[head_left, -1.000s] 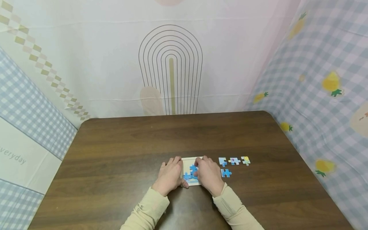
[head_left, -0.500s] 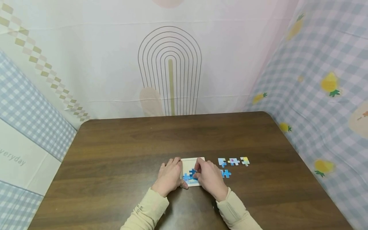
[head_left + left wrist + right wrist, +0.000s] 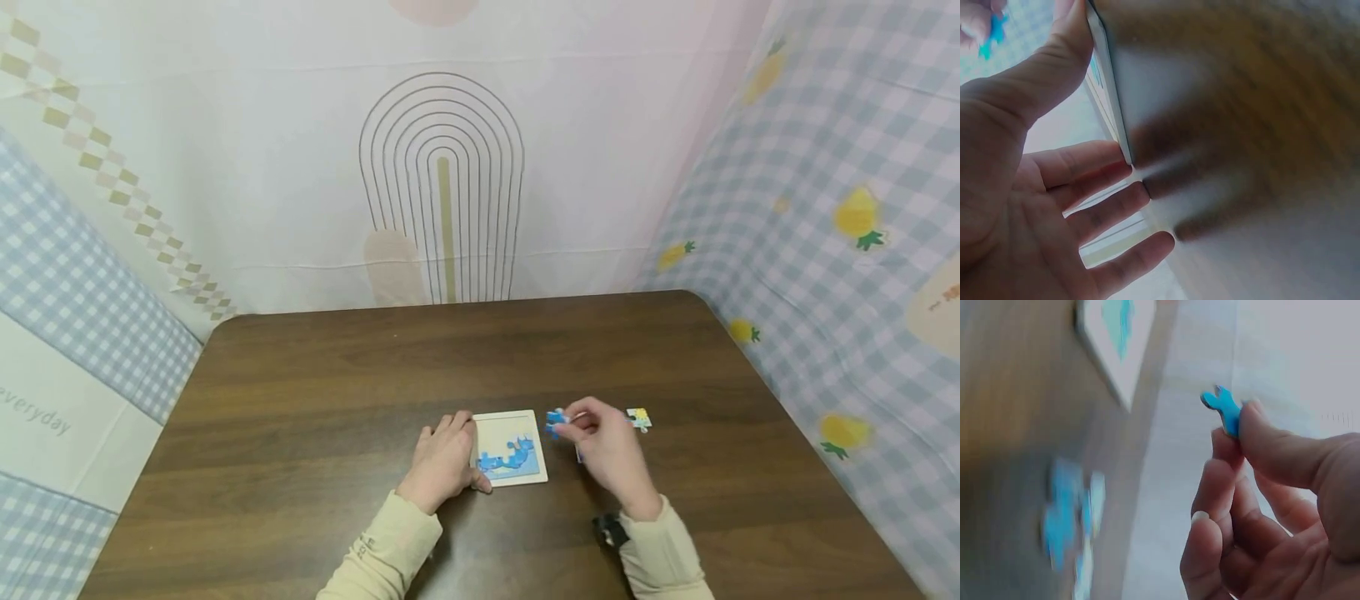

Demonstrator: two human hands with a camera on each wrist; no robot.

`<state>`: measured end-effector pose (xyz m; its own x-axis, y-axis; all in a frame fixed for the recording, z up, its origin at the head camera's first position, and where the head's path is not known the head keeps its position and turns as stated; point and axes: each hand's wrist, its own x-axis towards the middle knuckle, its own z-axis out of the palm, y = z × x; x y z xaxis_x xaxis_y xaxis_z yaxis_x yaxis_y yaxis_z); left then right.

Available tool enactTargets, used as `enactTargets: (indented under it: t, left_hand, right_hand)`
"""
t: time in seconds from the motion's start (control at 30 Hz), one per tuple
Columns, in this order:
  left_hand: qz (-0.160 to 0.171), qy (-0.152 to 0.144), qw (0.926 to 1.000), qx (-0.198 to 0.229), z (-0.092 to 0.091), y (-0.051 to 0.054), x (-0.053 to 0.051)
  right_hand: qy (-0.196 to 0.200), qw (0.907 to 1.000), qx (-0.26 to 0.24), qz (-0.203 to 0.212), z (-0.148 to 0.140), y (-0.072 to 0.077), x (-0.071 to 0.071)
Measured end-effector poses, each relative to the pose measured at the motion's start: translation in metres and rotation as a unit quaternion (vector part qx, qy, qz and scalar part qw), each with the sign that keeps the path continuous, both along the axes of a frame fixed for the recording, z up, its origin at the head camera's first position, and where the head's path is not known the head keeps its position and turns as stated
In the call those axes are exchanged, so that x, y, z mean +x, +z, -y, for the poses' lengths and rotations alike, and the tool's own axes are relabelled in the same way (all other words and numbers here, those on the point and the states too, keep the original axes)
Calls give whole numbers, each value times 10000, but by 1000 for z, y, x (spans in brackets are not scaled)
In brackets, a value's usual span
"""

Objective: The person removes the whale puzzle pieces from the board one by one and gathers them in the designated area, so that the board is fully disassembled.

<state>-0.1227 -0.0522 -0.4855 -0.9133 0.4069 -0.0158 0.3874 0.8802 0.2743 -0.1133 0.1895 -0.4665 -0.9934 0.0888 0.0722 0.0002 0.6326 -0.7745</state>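
On the table lies a shallow puzzle tray [image 3: 510, 414] with a pale rim; joined blue jigsaw pieces [image 3: 519, 454] fill its lower part. My left hand [image 3: 442, 458] rests against the tray's left side, fingers fairly straight and thumb at the near corner. In the left wrist view its fingertips touch the tray's edge. To the right of the tray, my right hand [image 3: 609, 442] pinches a blue jigsaw piece [image 3: 556, 421] between thumb and index finger. The right wrist view shows that piece [image 3: 1225, 409] raised above the table, its knobs sticking out past the fingertips.
A jigsaw piece with yellow on it [image 3: 640, 418] lies right of my right hand. Other loose pieces [image 3: 1060, 512], blurred in the right wrist view, are mostly hidden behind that hand in the head view. Patterned cloth [image 3: 300, 183] hangs behind the brown table [image 3: 337, 358].
My right hand has moved right, off the tray, carrying the blue jigsaw piece it was holding over the tray. More of the tray now shows. The left hand has stayed in place.
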Motion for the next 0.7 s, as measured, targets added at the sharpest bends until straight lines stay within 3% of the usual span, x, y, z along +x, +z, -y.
enactTargets:
  t: [0.17,0.3,0.7]
  left_hand:
    - [15,14,10000,1,-1,-1,0]
    - [60,28,10000,-26,0,-2,-1]
    - [87,31,10000,-31,-1,-2,-1]
  right_hand:
    - [-319,9968,410,615,-52,8,5]
    - [-466,9902,520,1210,-78,4,8]
    - [-548,9824,793,1597,-85,-16,6]
